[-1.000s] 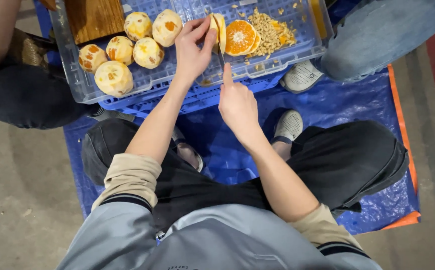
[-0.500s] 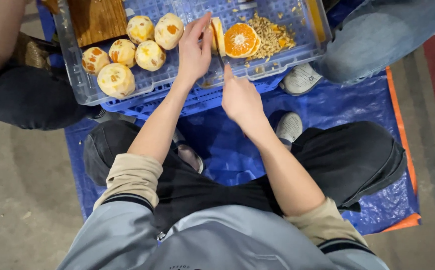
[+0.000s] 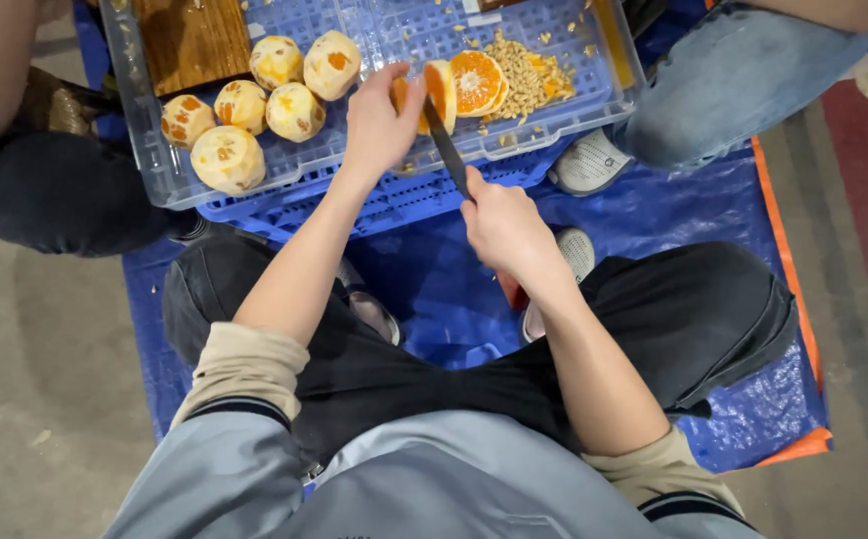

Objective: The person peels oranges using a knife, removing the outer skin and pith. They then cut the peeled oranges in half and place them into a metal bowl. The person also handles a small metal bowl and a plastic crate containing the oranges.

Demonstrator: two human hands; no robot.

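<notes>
Dark slim knife (image 3: 447, 148) halves pulpy orange (image 3: 432, 92)

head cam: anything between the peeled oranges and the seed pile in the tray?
Yes: the left hand gripping an orange, the knife cutting into it, then a cut half against the seeds.

Both arms reach forward and away from the body, forearms bare, sleeves pushed back to the elbows. The left hand (image 3: 379, 125) is stretched out farthest, wrist straight, its fingers curled downward in a grip — the back of the hand faces the camera. The right hand (image 3: 502, 225) sits nearer the body, closed in a fist-like grasp, knuckles up, wrist slightly bent, elbow tucked beside the right knee.
</notes>
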